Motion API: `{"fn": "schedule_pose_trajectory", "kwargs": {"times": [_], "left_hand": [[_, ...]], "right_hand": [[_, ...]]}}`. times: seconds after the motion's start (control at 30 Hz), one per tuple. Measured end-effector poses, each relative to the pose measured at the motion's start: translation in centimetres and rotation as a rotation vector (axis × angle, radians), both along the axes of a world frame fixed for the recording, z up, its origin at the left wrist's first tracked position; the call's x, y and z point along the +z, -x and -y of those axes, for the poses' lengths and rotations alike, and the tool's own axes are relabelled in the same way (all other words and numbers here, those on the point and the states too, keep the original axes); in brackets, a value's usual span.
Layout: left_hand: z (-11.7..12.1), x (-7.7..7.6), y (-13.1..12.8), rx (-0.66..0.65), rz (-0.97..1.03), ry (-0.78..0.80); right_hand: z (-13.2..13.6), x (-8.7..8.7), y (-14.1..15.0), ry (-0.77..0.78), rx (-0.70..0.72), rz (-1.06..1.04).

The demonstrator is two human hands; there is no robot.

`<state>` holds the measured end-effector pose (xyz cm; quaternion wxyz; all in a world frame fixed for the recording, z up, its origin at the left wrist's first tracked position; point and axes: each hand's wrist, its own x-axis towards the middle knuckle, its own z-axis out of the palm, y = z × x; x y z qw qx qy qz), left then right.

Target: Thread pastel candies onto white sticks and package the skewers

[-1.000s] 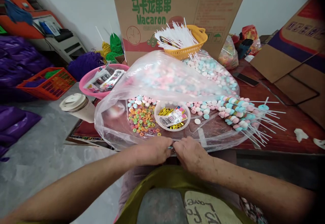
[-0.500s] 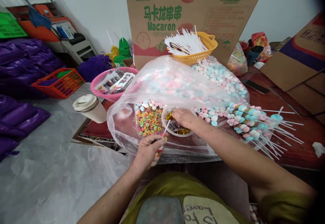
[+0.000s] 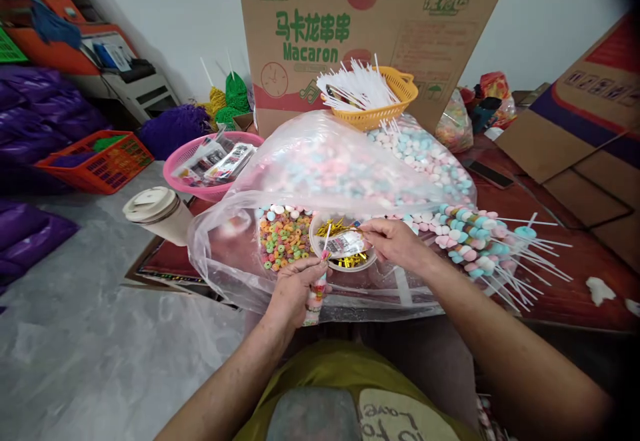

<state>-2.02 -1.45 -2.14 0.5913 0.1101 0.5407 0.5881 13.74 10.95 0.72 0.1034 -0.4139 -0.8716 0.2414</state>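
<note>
My left hand [image 3: 294, 287] is closed around the gathered neck of a wrapped marshmallow skewer [image 3: 316, 292]. Its white stick points up and its clear printed wrapper hangs below my fingers. Over the right side of a round plastic tub [image 3: 313, 244], my right hand [image 3: 397, 244] pinches what looks like a thin gold twist tie [image 3: 356, 226]. Inside the tub lie more gold ties [image 3: 353, 259] and a printed clear packet [image 3: 345, 244]. Left of the tub are colourful cereal rings [image 3: 284, 241], on clear plastic.
A large bag of pastel marshmallows [image 3: 325, 161] lies behind the tub. Marshmallow skewers [image 3: 480, 241] are stacked at right. Around the table stand a yellow basket of white sticks [image 3: 370, 117], a pink basket [image 3: 173, 177], a lidded cup [image 3: 173, 224], a phone [image 3: 487, 173] and a Macaron carton [image 3: 310, 1].
My right hand has come up out of the tub and moved right, with a thin gold tie between its fingertips. My left hand still holds the skewer, and more of its wrapper shows.
</note>
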Motion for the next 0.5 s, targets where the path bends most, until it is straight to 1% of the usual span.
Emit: {"fn": "schedule_pose_trajectory", "kwargs": {"times": [0.1, 0.13, 0.17, 0.2, 0.27, 0.3, 0.4, 0.5], "left_hand": [[-0.5, 0.4, -0.7, 0.017, 0.003, -0.001], [-0.6, 0.5, -0.8, 0.023, -0.003, 0.004], [-0.7, 0.5, -1.0, 0.027, -0.015, 0.011], [-0.8, 0.6, -1.1, 0.024, -0.03, 0.02], [-1.0, 0.7, -1.2, 0.008, -0.046, 0.018], [-1.1, 0.7, -1.2, 0.009, -0.041, -0.001], [-2.0, 1.0, -0.9, 0.04, 0.005, -0.087], [-3.6, 1.6, -0.5, 0.052, 0.024, -0.134]], "right_hand": [[2.7, -0.2, -0.6, 0.224, 0.02, -0.243], [3.3, -0.3, -0.6, 0.261, 0.008, -0.294], [3.7, -0.5, -0.6, 0.258, -0.022, -0.315], [3.8, -0.6, -0.5, 0.217, -0.066, -0.306], [3.3, -0.8, -0.3, 0.111, -0.166, -0.286], [2.8, -0.9, -0.1, 0.073, -0.194, -0.284], [1.5, -0.7, 0.2, 0.033, -0.164, -0.275], [1.1, -0.6, 0.3, 0.042, -0.096, -0.25]]}}
